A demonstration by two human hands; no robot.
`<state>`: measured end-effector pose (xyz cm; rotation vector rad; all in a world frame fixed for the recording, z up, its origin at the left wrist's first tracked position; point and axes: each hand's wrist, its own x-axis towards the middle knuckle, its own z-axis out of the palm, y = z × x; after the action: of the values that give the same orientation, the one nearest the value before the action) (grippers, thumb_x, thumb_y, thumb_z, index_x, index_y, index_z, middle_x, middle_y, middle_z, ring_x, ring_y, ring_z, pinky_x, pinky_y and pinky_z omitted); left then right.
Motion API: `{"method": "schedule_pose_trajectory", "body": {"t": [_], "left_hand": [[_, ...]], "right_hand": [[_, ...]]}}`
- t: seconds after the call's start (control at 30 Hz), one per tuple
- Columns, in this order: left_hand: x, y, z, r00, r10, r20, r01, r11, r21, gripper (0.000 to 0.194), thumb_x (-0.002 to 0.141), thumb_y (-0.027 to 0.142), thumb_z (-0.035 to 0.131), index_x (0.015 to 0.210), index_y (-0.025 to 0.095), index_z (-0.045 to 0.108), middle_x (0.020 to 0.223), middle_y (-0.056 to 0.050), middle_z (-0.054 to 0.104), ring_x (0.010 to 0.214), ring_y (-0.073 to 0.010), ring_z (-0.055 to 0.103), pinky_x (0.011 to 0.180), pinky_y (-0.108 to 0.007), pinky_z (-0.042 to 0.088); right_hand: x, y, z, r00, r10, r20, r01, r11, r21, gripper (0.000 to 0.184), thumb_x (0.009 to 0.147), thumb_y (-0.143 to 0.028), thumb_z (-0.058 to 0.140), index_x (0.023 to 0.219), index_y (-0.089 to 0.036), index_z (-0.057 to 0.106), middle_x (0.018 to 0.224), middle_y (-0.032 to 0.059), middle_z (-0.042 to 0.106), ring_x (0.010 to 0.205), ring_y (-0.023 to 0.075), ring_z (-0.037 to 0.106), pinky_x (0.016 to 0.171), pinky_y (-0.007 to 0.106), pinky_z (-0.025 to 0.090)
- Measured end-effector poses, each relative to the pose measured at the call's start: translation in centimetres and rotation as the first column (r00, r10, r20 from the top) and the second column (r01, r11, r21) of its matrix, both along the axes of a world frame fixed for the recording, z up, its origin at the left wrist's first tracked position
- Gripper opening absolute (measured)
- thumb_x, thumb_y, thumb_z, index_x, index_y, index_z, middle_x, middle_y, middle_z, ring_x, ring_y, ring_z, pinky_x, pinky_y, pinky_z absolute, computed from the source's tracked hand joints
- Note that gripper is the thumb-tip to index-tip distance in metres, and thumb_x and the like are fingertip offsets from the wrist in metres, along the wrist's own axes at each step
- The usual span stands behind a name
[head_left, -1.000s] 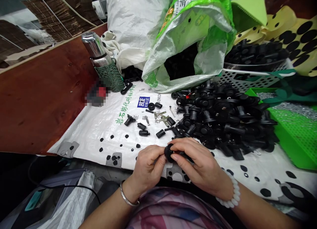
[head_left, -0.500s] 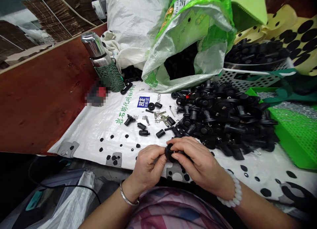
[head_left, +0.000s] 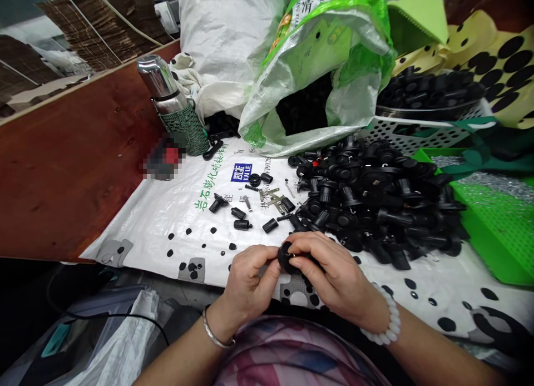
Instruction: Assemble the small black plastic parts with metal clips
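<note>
Between my two hands is a round black plastic part (head_left: 285, 259), held above the front edge of the white sheet (head_left: 137, 224). My left hand (head_left: 250, 277) pinches its left rim between thumb and forefinger. From the other side my right hand (head_left: 334, 277) is closed on the same part, with thumb and forefinger at its face, where a small shiny metal bit shows. The rest of the part is hidden behind the right fingers. Beyond the hands lie several loose black ridged plastic pieces (head_left: 270, 225) and thin metal strips (head_left: 273, 197).
A large heap of black plastic parts (head_left: 375, 197) spreads to the right, beside a green tray (head_left: 492, 230) of small metal pieces. At the back stand an open green-and-white bag (head_left: 267, 105), a white sack (head_left: 229, 35) and a flask (head_left: 179, 116). A wooden board (head_left: 83, 169) borders the left.
Both hands keep their hold on the black part in nearly the same place. My right wrist has shifted very slightly to the left.
</note>
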<state>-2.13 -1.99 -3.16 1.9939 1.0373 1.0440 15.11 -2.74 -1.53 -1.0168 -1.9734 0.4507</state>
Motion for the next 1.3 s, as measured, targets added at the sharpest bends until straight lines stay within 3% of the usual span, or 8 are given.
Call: {"method": "schedule_pose_trajectory", "body": {"t": [1.3], "left_hand": [[-0.08,0.03,0.25,1.000,-0.026,-0.012,0.026,0.999,0.029,0.014,0.083,0.018,0.049,0.089,0.014,0.062,0.075,-0.006,0.065,0.069,-0.0158,0.060,0.066,-0.028,0.047]], "right_hand": [[-0.16,-0.04,-0.43,0.998,-0.028,-0.055,0.032,0.996,0.086,0.013,0.083,-0.010,0.048,0.093,-0.018,0.054,0.089,0.0080,0.064,0.085,0.0176,0.060,0.072,0.032,0.050]]}}
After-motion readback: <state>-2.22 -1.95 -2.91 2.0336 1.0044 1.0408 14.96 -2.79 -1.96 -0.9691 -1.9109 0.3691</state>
